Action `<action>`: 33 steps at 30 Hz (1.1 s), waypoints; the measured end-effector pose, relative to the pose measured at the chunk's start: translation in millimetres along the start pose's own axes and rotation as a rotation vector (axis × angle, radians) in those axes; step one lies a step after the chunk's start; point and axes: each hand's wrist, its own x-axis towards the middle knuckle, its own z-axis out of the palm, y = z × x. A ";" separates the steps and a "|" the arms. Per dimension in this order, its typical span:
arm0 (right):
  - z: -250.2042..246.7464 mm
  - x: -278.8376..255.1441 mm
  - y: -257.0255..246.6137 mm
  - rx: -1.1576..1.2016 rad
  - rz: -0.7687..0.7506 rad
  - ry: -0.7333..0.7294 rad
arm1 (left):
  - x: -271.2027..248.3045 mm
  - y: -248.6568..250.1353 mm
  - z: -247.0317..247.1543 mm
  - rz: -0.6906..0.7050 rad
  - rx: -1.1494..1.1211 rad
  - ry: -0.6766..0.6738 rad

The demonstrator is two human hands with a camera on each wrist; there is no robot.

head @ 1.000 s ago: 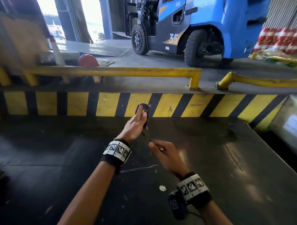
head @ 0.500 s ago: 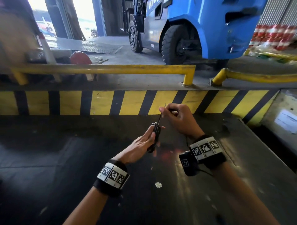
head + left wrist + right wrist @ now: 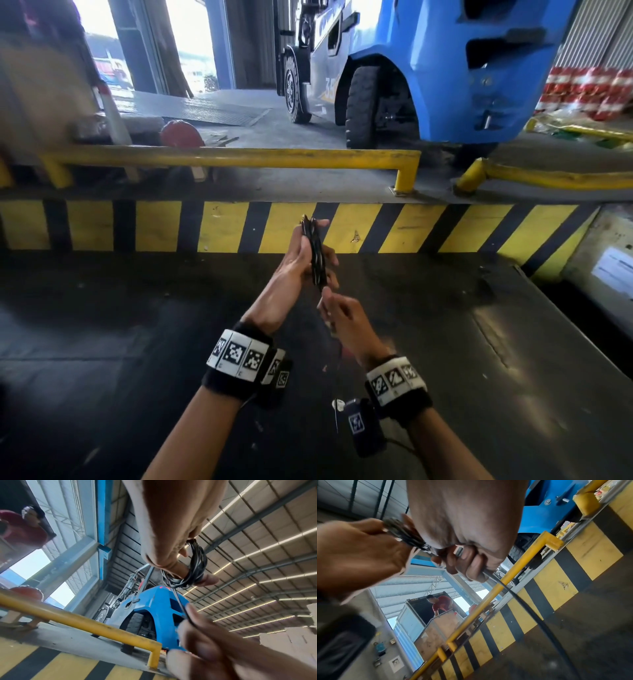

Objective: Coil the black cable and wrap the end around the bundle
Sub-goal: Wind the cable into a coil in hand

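Right hand [image 3: 346,318] dropped from above the coil [image 3: 317,255] to below it, frame centre, pinching the loose cable; left hand [image 3: 294,270] grips the coil. Another loop laid; end wrap still pending.

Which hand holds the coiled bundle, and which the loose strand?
The left hand holds the bundle, its loops wound round the fingers. The right hand, just below it, only pinches the single strand that runs down from the bundle.
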 end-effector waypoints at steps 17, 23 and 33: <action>-54.3 -9.1 -67.8 -0.544 -0.318 -0.035 | -19.9 -46.8 -9.7 -0.285 0.542 -0.095; -77.6 14.0 -82.2 -0.469 -0.332 -0.003 | -51.3 -40.7 6.8 -0.225 0.195 -0.268; -30.2 -0.7 -13.0 -0.015 -0.050 0.006 | -50.1 -14.5 5.6 -0.148 -0.386 -0.075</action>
